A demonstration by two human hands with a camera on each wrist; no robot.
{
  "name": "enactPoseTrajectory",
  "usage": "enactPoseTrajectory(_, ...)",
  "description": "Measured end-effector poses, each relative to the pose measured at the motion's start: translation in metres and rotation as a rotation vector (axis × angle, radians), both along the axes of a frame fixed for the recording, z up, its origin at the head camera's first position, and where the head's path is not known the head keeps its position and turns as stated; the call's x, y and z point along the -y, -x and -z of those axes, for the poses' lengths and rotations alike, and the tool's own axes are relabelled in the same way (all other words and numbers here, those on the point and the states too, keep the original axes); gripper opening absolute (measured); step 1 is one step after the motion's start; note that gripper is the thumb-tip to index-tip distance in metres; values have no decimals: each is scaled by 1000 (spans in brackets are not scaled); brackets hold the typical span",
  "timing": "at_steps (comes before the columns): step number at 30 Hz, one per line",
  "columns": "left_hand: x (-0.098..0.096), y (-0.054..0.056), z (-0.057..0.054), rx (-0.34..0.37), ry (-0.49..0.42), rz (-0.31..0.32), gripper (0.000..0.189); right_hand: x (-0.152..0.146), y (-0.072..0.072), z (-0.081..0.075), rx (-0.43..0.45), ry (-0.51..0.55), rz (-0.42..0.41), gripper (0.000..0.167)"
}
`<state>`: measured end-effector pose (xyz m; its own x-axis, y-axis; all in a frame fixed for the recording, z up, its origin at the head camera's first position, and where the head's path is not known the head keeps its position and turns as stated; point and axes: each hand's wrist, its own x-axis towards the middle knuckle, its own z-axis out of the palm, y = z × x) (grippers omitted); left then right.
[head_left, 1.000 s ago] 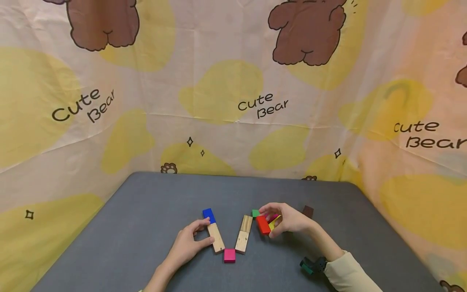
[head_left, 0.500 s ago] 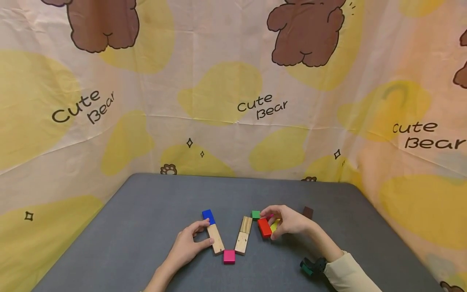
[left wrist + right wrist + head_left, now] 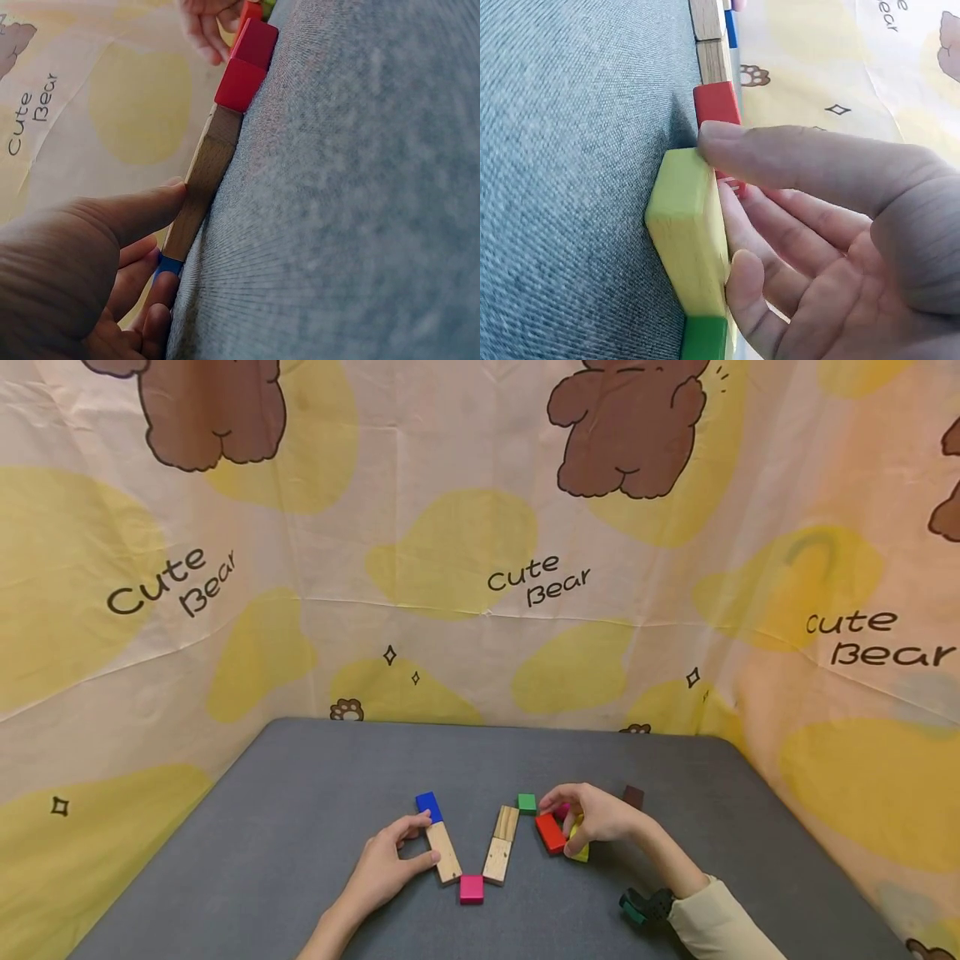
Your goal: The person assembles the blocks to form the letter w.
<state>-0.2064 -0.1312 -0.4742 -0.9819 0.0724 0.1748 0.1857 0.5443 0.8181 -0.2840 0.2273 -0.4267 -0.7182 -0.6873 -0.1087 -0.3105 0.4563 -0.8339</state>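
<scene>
Head: L hand (image 3: 384,862), thumb & fingers well apart, touches wood blk (image 3: 445,853) at its 3 o'clock; blue blk (image 3: 427,805) at wood's 11. R hand (image 3: 597,817) at red blk (image 3: 551,833) (its 8 o'clock) & yellow blk (image 3: 581,854); can't tell if gripping.

L wrist: thumb on wood edge; pink blk (image 3: 241,82) at wood's 1.

R wrist: red at yellow's 1, thumb tip overlapping red.

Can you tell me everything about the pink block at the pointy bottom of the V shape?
The pink block is one bright colour all over, with flat, smooth-looking faces and straight edges. Its top looks nearly square. It could be painted wood. It lies flat on the grey tabletop, at the near ends of the left wooden block and the right wooden block. Its far corners touch or almost touch them; I can't tell which. No one is touching it.
</scene>
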Motion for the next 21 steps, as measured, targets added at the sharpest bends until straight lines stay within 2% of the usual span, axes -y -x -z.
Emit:
enactPoseTrajectory(9,0,1,0,-3,6,6,50,0,-2,1,-138,-72,95,63)
enactPoseTrajectory(15,0,1,0,-10,9,9,49,5,-6,2,-198,-102,103,62)
enactPoseTrajectory(21,1,0,0,-7,1,16,50,7,-5,4,-215,-107,111,62)
